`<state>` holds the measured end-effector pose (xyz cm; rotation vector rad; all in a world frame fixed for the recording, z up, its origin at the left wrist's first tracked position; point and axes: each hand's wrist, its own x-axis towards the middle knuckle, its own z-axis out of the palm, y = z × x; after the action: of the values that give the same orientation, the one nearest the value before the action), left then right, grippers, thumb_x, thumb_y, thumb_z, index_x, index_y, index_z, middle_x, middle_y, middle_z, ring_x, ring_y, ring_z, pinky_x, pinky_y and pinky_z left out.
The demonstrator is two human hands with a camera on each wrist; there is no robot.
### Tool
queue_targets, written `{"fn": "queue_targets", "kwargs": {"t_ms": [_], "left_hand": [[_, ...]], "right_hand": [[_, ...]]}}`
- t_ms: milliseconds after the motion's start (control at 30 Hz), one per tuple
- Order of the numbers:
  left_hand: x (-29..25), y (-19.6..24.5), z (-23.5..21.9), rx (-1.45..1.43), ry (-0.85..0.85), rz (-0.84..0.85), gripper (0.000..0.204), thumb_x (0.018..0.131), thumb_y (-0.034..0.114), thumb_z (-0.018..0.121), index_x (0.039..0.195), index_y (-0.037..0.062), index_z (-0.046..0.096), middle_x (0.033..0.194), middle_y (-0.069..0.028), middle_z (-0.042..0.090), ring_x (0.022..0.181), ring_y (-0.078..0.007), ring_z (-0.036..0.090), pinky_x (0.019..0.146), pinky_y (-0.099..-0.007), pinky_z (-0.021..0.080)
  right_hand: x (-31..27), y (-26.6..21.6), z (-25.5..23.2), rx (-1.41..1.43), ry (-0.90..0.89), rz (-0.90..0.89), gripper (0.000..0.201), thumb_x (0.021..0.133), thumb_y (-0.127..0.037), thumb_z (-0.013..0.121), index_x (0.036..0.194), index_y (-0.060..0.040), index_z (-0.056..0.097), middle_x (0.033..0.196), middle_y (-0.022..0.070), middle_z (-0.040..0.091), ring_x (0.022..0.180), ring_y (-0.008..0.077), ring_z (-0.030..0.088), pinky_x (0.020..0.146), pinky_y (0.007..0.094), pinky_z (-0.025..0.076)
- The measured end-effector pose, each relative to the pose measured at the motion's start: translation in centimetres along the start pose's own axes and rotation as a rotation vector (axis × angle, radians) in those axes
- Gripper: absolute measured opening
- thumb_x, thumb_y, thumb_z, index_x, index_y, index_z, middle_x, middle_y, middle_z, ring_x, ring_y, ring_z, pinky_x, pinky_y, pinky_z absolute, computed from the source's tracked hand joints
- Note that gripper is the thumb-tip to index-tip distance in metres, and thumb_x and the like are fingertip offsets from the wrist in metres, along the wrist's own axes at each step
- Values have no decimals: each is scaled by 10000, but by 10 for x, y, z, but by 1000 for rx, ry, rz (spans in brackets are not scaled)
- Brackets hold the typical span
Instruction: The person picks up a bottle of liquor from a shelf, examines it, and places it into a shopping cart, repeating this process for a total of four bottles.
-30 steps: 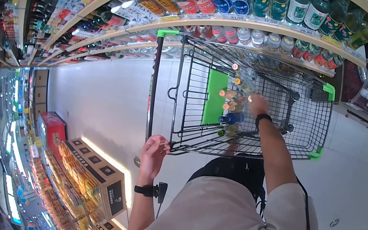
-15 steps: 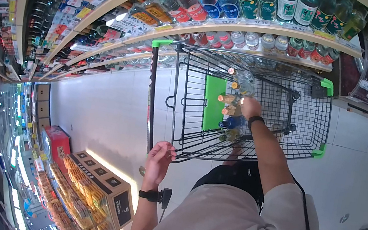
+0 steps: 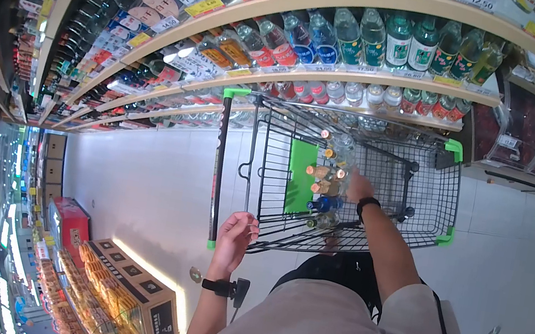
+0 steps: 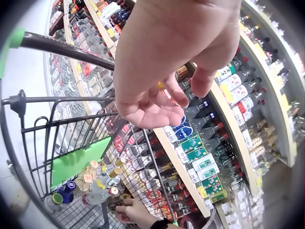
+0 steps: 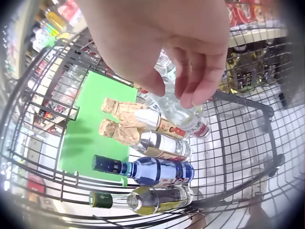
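Head view, from the left of the frame: stacked cardboard cases (image 3: 140, 280) of snacks fill the lower left, and glossy white floor tiles (image 3: 153, 168) run up to long shelves (image 3: 354, 0) packed with glass bottles and yellow price tags across the top. At the centre stands a black wire shopping cart (image 3: 421, 187) with green plastic corners and a smooth dark handle bar (image 3: 217, 165). The left hand (image 3: 237, 237) sits at the cart's near rim just beside the bar's lower end; its wrist view shows the fingers (image 4: 157, 102) loosely curled and holding nothing. Right of it, the right hand (image 3: 357, 186) reaches down into the basket over a row of bottles (image 3: 325, 184) lying on their sides against a flat green panel (image 3: 299, 176). In the right wrist view, its fingers (image 5: 190, 81) hang relaxed above a clear glass bottle (image 5: 183, 114), gripping nothing; whether they touch it I cannot tell. Below lie two foil-necked bottles, a blue one (image 5: 152, 171), and a green-capped one (image 5: 147, 199).
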<state>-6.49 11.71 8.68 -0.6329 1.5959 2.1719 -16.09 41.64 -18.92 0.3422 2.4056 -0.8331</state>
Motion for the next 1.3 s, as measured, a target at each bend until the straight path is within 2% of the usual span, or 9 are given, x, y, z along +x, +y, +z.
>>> {"fn": "queue_targets", "kwargs": {"t_ms": [200, 267, 467, 633, 767, 867, 1000, 1100, 1300], "left_hand": [[17, 1, 34, -10, -104, 16, 167, 1004, 218, 568, 1066, 63, 580, 980, -61, 627, 851, -151, 606, 756, -284, 487], [22, 0, 58, -30, -146, 15, 148, 1002, 184, 565, 1073, 57, 588, 982, -61, 641, 845, -141, 618, 754, -277, 489], [33, -17, 88, -8, -175, 18, 126, 989, 172, 589, 1062, 71, 604, 984, -46, 651, 841, -125, 626, 747, -260, 481], [56, -73, 70, 365, 6, 36, 119, 940, 155, 605, 1011, 63, 632, 933, -37, 659, 848, -142, 621, 769, -289, 485], [72, -146, 16, 865, 60, 21, 243, 860, 167, 632, 1044, 16, 684, 961, -121, 717, 930, -224, 675, 813, -351, 513], [63, -162, 6, 1308, -43, -115, 423, 841, 346, 622, 1184, 107, 687, 1090, -164, 717, 1057, -325, 666, 938, -468, 482], [47, -196, 1, 1651, -18, -316, 404, 828, 409, 609, 1173, 221, 705, 1240, -95, 669, 1233, -350, 558, 1003, -567, 420], [29, -200, 6, 1580, 77, -247, 401, 815, 413, 626, 1171, 246, 705, 1316, -75, 626, 1314, -358, 477, 1013, -604, 397], [60, -243, -50, 1439, -85, -81, 371, 787, 327, 613, 1129, 269, 742, 1252, -93, 667, 1224, -376, 561, 1040, -689, 331]], "right_hand": [[-12, 75, -19, 32, -88, -42, 341, 851, -124, 634, 1162, -9, 554, 1261, 252, 579, 1141, 427, 584, 935, 528, 496], [-29, 101, -58, -40, -174, 4, 312, 831, -145, 657, 1111, -14, 610, 1182, 237, 629, 1090, 420, 608, 922, 515, 500], [-43, 196, -77, 44, 165, -111, 174, 793, -162, 649, 906, -49, 719, 960, 206, 703, 976, 397, 656, 881, 470, 527], [-59, 277, -100, -157, 160, -4, 231, 807, -170, 609, 935, 4, 689, 981, 238, 696, 980, 420, 655, 873, 492, 535], [-106, 293, -128, -82, 210, 208, 328, 794, -143, 602, 1083, 10, 621, 1285, 327, 518, 1131, 436, 568, 954, 483, 502], [-64, 377, -86, -157, 82, 7, 331, 775, -172, 625, 1047, 16, 645, 1188, 264, 619, 1123, 469, 567, 987, 489, 484], [-79, 359, -94, -211, -93, 79, 378, 773, -278, 644, 1038, -19, 719, 1132, 225, 673, 1072, 408, 634, 956, 456, 519], [-74, 365, -81, -149, -60, 55, 372, 763, -238, 636, 1054, -20, 717, 1118, 229, 681, 1066, 394, 645, 961, 455, 519], [-84, 351, -83, -129, -52, 101, 380, 751, -218, 643, 1078, -33, 703, 1159, 247, 653, 1111, 413, 608, 974, 459, 509]]}}
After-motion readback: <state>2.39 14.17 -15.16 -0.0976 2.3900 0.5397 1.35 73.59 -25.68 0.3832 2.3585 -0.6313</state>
